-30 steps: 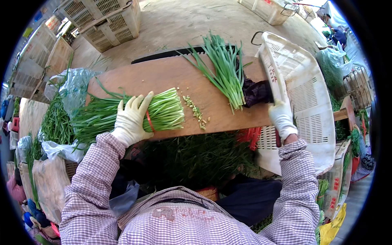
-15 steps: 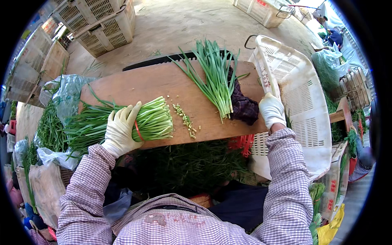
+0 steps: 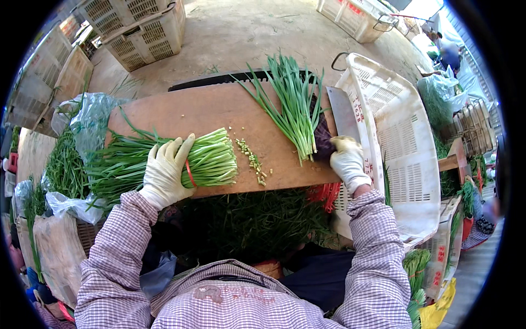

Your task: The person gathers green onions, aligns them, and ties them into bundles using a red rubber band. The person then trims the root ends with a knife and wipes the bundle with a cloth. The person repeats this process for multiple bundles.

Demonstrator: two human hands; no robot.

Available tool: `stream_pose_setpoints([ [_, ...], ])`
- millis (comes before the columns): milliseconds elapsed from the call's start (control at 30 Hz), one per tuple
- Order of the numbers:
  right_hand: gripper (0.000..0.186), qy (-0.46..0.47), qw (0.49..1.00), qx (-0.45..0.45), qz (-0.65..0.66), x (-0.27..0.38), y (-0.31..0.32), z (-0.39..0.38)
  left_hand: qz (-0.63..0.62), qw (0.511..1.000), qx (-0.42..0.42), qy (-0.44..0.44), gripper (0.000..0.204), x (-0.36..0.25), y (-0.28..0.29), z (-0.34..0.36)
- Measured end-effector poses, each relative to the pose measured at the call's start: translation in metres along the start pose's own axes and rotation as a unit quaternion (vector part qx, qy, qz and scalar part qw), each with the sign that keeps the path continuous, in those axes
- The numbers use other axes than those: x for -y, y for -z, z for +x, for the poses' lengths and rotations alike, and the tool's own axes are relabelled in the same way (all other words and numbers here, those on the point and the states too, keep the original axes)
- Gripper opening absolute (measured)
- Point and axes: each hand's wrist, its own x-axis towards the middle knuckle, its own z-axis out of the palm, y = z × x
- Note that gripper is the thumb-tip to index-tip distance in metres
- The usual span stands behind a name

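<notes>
A thick bundle of garlic chives (image 3: 211, 159), bound with a red band, lies along the left of the wooden board (image 3: 205, 112). Its pale cut ends face right. My gloved left hand (image 3: 169, 170) grips it from above, thumb and fingers round the bundle beside the band. At the board's right end my gloved right hand (image 3: 349, 162) is closed round the handle of a cleaver (image 3: 344, 114), whose broad blade points away from me. Short trimmed stem bits (image 3: 251, 159) lie beside the cut ends. A loose bunch of chives (image 3: 293, 112) rests on a dark cloth (image 3: 323, 134).
A white plastic crate (image 3: 408, 148) stands against the board's right end. Loose greens (image 3: 246, 225) lie below the board's near edge. More greens and plastic bags (image 3: 98, 123) sit at the left. Stacked crates (image 3: 145, 41) stand far left on the floor.
My right hand has moved left and nearer to me with the cleaver, and the blade now shows its flat side. My left hand stays on the bundle.
</notes>
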Motion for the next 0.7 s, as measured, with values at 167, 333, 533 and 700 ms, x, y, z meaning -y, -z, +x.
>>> stream_pose_setpoints([
  [167, 0.021, 0.034, 0.982, -0.184, 0.031, -0.007, 0.068, 0.013, 0.007, 1.000, 0.012, 0.016, 0.111, 0.000, 0.002, -0.002],
  [333, 0.019, 0.015, 0.991, -0.072, -0.113, -0.011, 0.130, 0.003, -0.007, 1.000, 0.012, 0.011, 0.111, -0.001, 0.004, 0.002],
  [533, 0.024, 0.031, 0.959, -0.097, 0.264, 0.063, 0.163, 0.022, -0.010, 0.999, 0.026, 0.030, 0.111, 0.004, 0.003, -0.003],
  [700, 0.025, 0.128, 0.954, 0.036, 0.267, 0.137, 0.069, 0.074, -0.023, 1.000, -0.008, 0.013, 0.111, 0.005, 0.001, -0.005],
])
